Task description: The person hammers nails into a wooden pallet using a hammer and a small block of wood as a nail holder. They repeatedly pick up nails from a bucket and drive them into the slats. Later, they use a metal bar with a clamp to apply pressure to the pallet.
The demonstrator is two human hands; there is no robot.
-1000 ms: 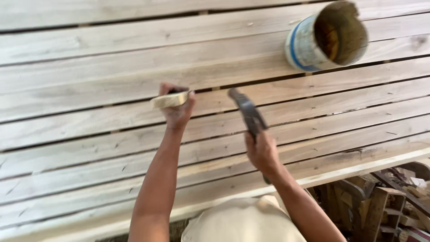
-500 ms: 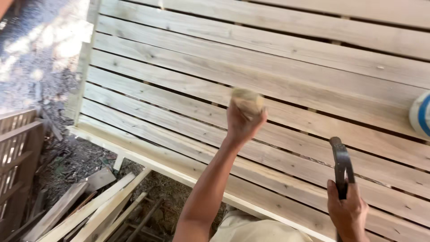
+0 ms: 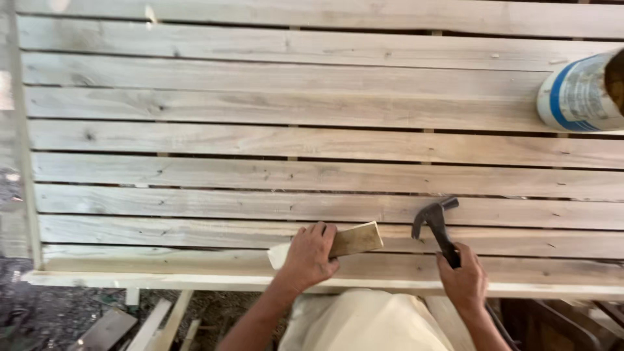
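At the far left a frame edge point(image 3: 25, 195) runs down the side of the slats point(image 3: 260, 140), and beyond it the ground is a blur of grey rubble, too soft to read. Below the near rail point(image 3: 162, 276), loose offcuts point(image 3: 153, 322) lie on the dirt, partly cut off by the bottom edge. The slats lie side by side with dark gaps between them, and short cross-pieces show only as small glimpses through those gaps. Near the middle, the left hand point(image 3: 309, 257) presses down on a small wooden block point(image 3: 354, 239) that lies flat on the nearest slats; the fingers cover its left half, and a pale corner pokes out beside the thumb. To the right, the right hand point(image 3: 463, 281) is clenched round the handle of a hammer point(image 3: 437, 224), whose dark head hangs just over a slat, tilted left; the grip hides the lower handle. Between the forearms, pale cloth point(image 3: 364, 322) blocks whatever lies beneath. At the upper right a can point(image 3: 575, 94), white with a blue band, rests on the slats, cut off by the edge.
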